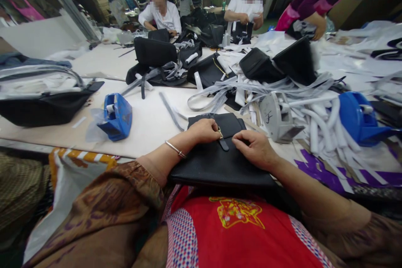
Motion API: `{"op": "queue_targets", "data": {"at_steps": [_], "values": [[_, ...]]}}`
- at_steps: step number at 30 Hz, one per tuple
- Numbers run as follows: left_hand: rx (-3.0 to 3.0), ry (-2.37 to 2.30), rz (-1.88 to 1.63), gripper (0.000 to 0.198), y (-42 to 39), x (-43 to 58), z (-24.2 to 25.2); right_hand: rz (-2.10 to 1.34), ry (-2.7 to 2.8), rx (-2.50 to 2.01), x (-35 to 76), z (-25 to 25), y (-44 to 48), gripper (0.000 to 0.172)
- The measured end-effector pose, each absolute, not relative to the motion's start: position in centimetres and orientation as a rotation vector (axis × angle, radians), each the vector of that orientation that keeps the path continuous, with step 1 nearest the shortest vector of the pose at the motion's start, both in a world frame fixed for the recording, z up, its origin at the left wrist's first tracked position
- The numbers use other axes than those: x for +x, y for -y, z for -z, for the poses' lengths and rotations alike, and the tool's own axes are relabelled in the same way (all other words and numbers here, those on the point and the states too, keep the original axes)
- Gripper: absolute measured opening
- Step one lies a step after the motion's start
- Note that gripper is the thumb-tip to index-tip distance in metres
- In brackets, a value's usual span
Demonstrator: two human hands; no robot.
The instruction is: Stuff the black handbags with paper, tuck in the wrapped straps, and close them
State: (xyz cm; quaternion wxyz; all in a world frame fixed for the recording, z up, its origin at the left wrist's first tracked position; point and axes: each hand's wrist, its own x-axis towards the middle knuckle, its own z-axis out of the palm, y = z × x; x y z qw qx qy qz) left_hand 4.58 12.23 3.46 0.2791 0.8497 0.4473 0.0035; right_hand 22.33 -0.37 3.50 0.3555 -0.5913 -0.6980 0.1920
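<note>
A black bag (216, 167) lies across my lap and the table's near edge, its flap toward the far side. On the flap is a short black strap (223, 145) with a gold buckle (220, 133). My left hand (204, 130), with a bangle at the wrist, pinches at the buckle with closed fingers. My right hand (253, 147) rests at the bag's right side, thumb and fingers drawn together. Whatever is between the right fingertips, if anything, is too small to make out.
A blue tape dispenser (116, 117) stands left, with a grey dispenser (278, 117) and another blue dispenser (361, 117) right. White rolls and strips (323, 125) pile between them. Black bags (155, 52) lie further back. Co-workers sit across the table; a person's arm reaches in at upper right.
</note>
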Motion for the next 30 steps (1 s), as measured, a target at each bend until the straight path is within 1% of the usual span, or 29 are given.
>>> {"op": "queue_targets", "data": {"at_steps": [4, 12, 14, 18, 24, 30], "values": [[2.269, -1.222, 0.003, 0.026, -12.2, 5.0, -3.2, -0.512, 1.798, -1.514, 22.5, -3.2, 0.4, 0.012], [2.265, -1.195, -0.026, 0.016, -12.2, 4.6, -3.0, -0.529, 1.781, -1.527, 22.6, -3.0, 0.5, 0.014], [2.269, -1.174, -0.061, 0.018, -12.0, 4.1, -3.1, -0.532, 1.798, -1.566, 22.6, -3.0, 0.2, 0.015], [2.284, -1.058, -0.145, 0.032, -11.6, 2.9, -3.1, -0.555, 1.852, -1.736, 22.5, -3.3, -1.1, 0.017], [2.290, -0.880, -0.148, 0.041, -11.6, 1.9, -2.9, -0.603, 2.054, -2.053, 20.6, -4.8, -3.8, 0.022], [2.377, -0.954, -0.142, 0.038, -11.4, 1.8, -2.8, -0.678, 2.048, -2.264, 19.1, -5.1, -5.8, 0.027]]}}
